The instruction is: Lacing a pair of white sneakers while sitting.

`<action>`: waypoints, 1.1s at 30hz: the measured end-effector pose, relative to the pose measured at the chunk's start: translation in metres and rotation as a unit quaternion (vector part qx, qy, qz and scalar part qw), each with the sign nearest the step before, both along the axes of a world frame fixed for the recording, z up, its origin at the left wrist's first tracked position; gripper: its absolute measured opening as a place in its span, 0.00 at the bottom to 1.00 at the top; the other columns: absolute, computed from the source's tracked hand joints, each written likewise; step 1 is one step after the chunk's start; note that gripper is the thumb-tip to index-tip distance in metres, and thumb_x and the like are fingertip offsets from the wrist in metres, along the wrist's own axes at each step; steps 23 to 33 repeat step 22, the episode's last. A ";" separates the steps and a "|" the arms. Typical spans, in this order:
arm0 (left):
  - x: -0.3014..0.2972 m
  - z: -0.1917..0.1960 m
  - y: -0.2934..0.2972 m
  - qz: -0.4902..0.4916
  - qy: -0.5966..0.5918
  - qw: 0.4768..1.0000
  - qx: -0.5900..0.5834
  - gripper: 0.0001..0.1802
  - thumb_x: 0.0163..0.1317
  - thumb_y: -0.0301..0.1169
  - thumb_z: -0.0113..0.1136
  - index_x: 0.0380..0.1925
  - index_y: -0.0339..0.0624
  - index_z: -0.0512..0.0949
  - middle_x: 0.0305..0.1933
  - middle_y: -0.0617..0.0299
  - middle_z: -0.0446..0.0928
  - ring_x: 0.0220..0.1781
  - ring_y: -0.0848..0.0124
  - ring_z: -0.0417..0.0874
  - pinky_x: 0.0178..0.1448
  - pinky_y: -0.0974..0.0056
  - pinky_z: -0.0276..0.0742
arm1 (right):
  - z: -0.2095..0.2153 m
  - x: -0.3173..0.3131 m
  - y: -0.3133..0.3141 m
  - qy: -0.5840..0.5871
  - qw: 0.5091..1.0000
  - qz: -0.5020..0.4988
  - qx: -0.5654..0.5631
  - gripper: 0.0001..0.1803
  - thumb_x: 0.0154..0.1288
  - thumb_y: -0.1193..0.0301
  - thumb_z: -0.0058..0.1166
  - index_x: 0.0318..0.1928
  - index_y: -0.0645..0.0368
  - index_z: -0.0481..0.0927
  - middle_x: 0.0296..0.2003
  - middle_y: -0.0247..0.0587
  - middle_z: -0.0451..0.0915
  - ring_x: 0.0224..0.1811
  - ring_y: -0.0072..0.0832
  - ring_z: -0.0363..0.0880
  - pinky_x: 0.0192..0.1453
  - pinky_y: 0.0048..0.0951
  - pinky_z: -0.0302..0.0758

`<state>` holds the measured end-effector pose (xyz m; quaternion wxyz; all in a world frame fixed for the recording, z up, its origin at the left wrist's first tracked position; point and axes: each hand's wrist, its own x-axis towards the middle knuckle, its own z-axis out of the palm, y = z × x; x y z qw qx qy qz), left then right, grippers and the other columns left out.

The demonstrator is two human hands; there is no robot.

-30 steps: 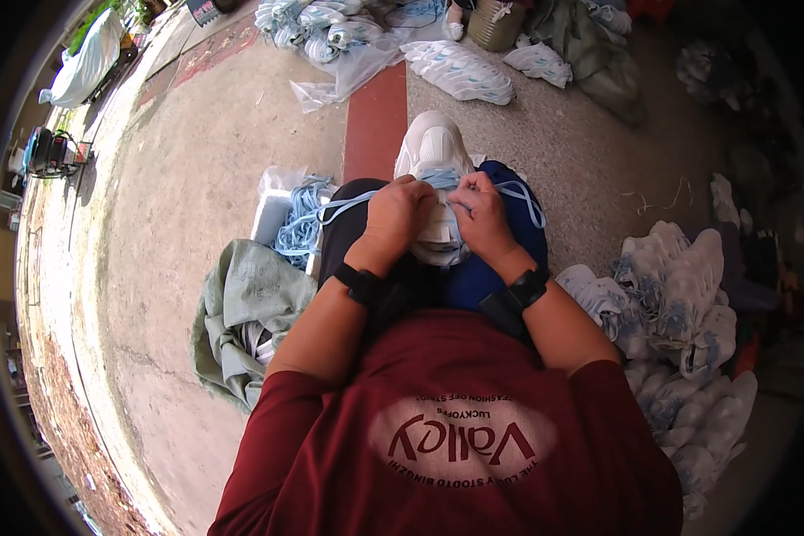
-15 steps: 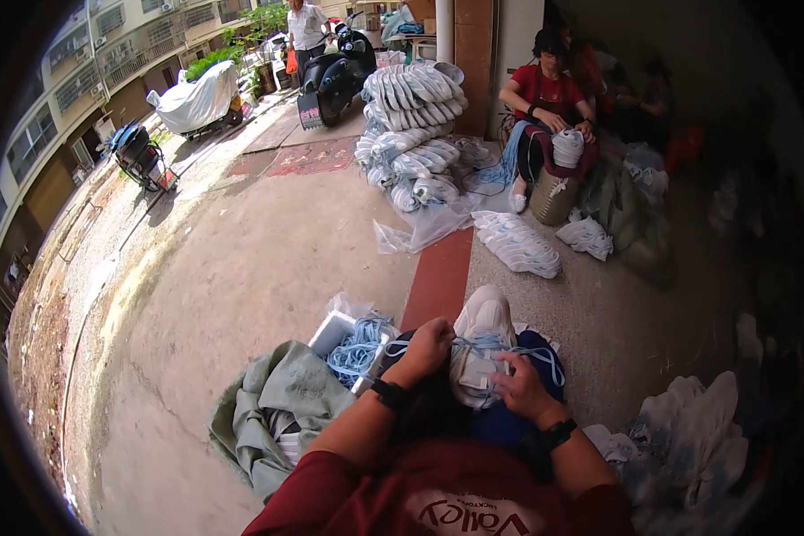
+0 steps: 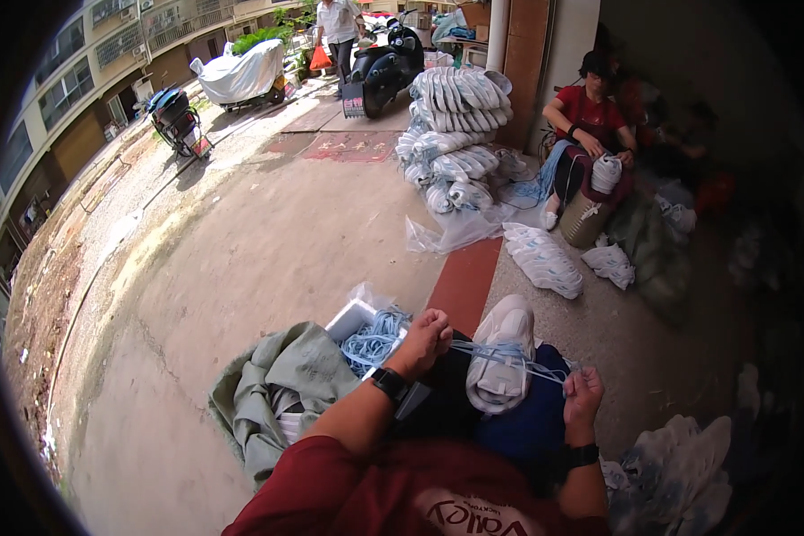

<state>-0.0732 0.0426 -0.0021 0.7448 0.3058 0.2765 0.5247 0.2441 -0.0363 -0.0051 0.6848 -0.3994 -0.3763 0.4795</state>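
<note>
A white sneaker (image 3: 502, 382) lies across my lap, toe pointing away from me. Light blue laces (image 3: 507, 350) run through its upper and stretch out to both sides. To the left of the shoe, my left hand (image 3: 427, 341) is closed in a pinch on one lace end, which is pulled taut. My right hand (image 3: 582, 395), out to the right of the shoe, pinches the other end, and part of that lace hangs in a loop. Beside my left forearm, a white foam box (image 3: 347, 319) holds a tangle of loose blue laces (image 3: 372, 343).
A grey-green sack (image 3: 281, 371) with shoes inside lies at my left. White shoes (image 3: 679, 464) are heaped at lower right. Ahead stand a tall stack of shoes (image 3: 460, 129) and a shoe row (image 3: 542, 259). A seated co-worker (image 3: 590, 116) handles a shoe; a scooter (image 3: 384, 71) is parked behind.
My hands have moved apart, the right one swinging out to the right, drawing the laces out sideways. The view has shifted left. A walking person at the back has come nearer the scooter.
</note>
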 end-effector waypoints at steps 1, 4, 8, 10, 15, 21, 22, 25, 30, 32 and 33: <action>-0.033 -0.002 -0.002 0.081 -0.022 0.996 -0.015 0.11 0.65 0.31 0.47 0.23 0.49 0.64 0.16 0.70 0.61 0.15 0.80 0.59 0.18 0.75 0.52 | -0.004 0.031 -0.008 0.057 0.997 -0.045 -0.001 0.06 0.61 0.79 0.47 0.30 0.57 0.65 0.18 0.31 0.64 0.19 0.17 0.60 0.25 0.20 0.58; -0.151 -0.016 -0.017 0.324 0.040 0.943 -0.067 0.11 0.64 0.30 0.46 0.22 0.51 0.62 0.15 0.71 0.60 0.13 0.81 0.57 0.15 0.75 0.49 | -0.037 0.142 -0.053 0.079 0.977 -0.196 0.002 0.06 0.63 0.76 0.48 0.31 0.55 0.65 0.18 0.28 0.61 0.20 0.18 0.60 0.24 0.19 0.58; -0.229 -0.070 -0.044 0.467 0.054 0.878 -0.087 0.09 0.64 0.31 0.46 0.24 0.51 0.62 0.15 0.71 0.61 0.12 0.81 0.59 0.14 0.76 0.50 | -0.056 0.184 -0.092 0.093 0.974 -0.203 -0.032 0.05 0.61 0.77 0.48 0.32 0.53 0.67 0.22 0.27 0.61 0.22 0.17 0.62 0.26 0.20 0.60; -0.196 -0.054 -0.053 0.417 0.203 0.880 -0.104 0.06 0.63 0.31 0.48 0.27 0.48 0.66 0.18 0.68 0.68 0.14 0.80 0.65 0.15 0.76 0.55 | -0.058 0.171 -0.084 0.012 0.983 -0.165 -0.080 0.06 0.54 0.77 0.52 0.30 0.53 0.69 0.21 0.26 0.62 0.22 0.17 0.63 0.25 0.19 0.61; -0.083 -0.056 -0.029 0.222 0.626 0.719 0.205 0.10 0.52 0.25 0.60 0.35 0.37 0.75 0.35 0.54 0.77 0.41 0.61 0.79 0.44 0.64 0.75 | -0.076 0.136 -0.043 -0.541 0.792 -0.147 -0.242 0.07 0.44 0.78 0.54 0.28 0.65 0.75 0.25 0.42 0.76 0.28 0.28 0.76 0.37 0.29 0.72; -0.004 0.006 -0.032 0.097 0.576 0.726 0.363 0.07 0.50 0.24 0.59 0.31 0.38 0.74 0.35 0.51 0.75 0.40 0.52 0.77 0.43 0.57 0.73 | 0.008 0.019 -0.017 -0.467 0.874 -0.043 -0.128 0.05 0.51 0.78 0.54 0.31 0.64 0.76 0.22 0.35 0.75 0.25 0.20 0.73 0.31 0.24 0.69; 0.005 0.006 -0.031 0.080 0.558 0.734 0.379 0.07 0.51 0.25 0.58 0.32 0.38 0.75 0.35 0.51 0.75 0.40 0.51 0.77 0.43 0.57 0.74 | 0.010 0.009 -0.017 -0.432 0.895 -0.023 -0.109 0.05 0.52 0.78 0.54 0.32 0.63 0.76 0.23 0.36 0.76 0.27 0.20 0.74 0.33 0.23 0.69; 0.005 0.006 -0.031 0.080 0.558 0.734 0.379 0.07 0.51 0.25 0.58 0.32 0.38 0.75 0.35 0.51 0.75 0.40 0.51 0.77 0.43 0.57 0.74 | 0.010 0.009 -0.017 -0.432 0.895 -0.023 -0.109 0.05 0.52 0.78 0.54 0.32 0.63 0.76 0.23 0.36 0.76 0.27 0.20 0.74 0.33 0.23 0.69; 0.005 0.006 -0.031 0.080 0.558 0.734 0.379 0.07 0.51 0.25 0.58 0.32 0.38 0.75 0.35 0.51 0.75 0.40 0.51 0.77 0.43 0.57 0.74 | 0.010 0.009 -0.017 -0.432 0.895 -0.023 -0.109 0.05 0.52 0.78 0.54 0.32 0.63 0.76 0.23 0.36 0.76 0.27 0.20 0.74 0.33 0.23 0.69; 0.005 0.006 -0.031 0.080 0.558 0.734 0.379 0.07 0.51 0.25 0.58 0.32 0.38 0.75 0.35 0.51 0.75 0.40 0.51 0.77 0.43 0.57 0.74 | 0.010 0.009 -0.017 -0.432 0.895 -0.023 -0.109 0.05 0.52 0.78 0.54 0.32 0.63 0.76 0.23 0.36 0.76 0.27 0.20 0.74 0.33 0.23 0.69; 0.005 0.006 -0.031 0.080 0.558 0.734 0.379 0.07 0.51 0.25 0.58 0.32 0.38 0.75 0.35 0.51 0.75 0.40 0.51 0.77 0.43 0.57 0.74 | 0.010 0.009 -0.017 -0.432 0.895 -0.023 -0.109 0.05 0.52 0.78 0.54 0.32 0.63 0.76 0.23 0.36 0.76 0.27 0.20 0.74 0.33 0.23 0.69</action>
